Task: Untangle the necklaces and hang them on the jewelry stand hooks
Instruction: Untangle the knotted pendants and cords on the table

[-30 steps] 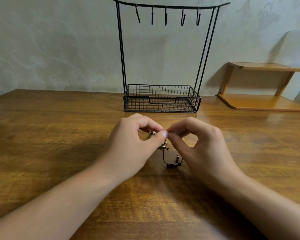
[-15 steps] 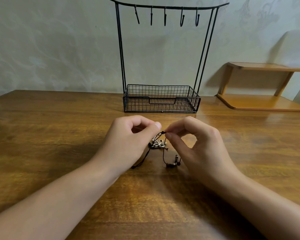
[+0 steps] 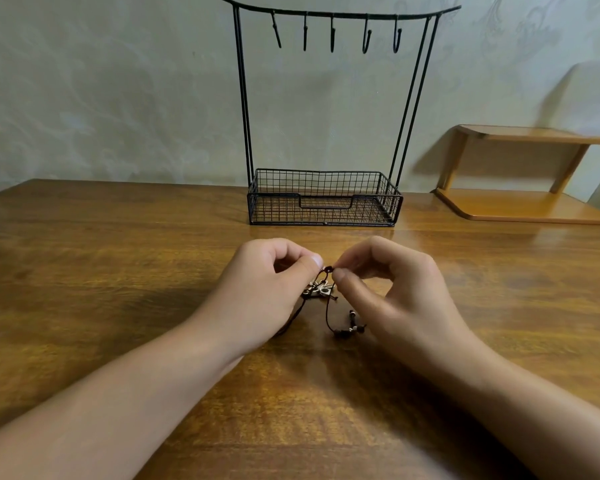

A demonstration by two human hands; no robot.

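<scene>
A tangle of dark cord necklaces (image 3: 327, 308) with a silvery pendant (image 3: 319, 289) and small beads (image 3: 352, 328) hangs between my hands, its lower loops touching the wooden table (image 3: 118, 271). My left hand (image 3: 264, 289) pinches the cord at its top with thumb and forefinger. My right hand (image 3: 392, 292) pinches the same cord right beside it. The black wire jewelry stand (image 3: 326, 199) rises behind them; several bare hooks (image 3: 333, 32) hang from its top bar.
A wire basket forms the stand's base, just beyond my hands. A light wooden shelf (image 3: 527, 202) sits at the back right against the wall. Bare tabletop stretches to the left and in front of my arms.
Both hands have lifted slightly and drawn a little apart, raising the cord so the pendant and a trailing loop now show below my fingers.
</scene>
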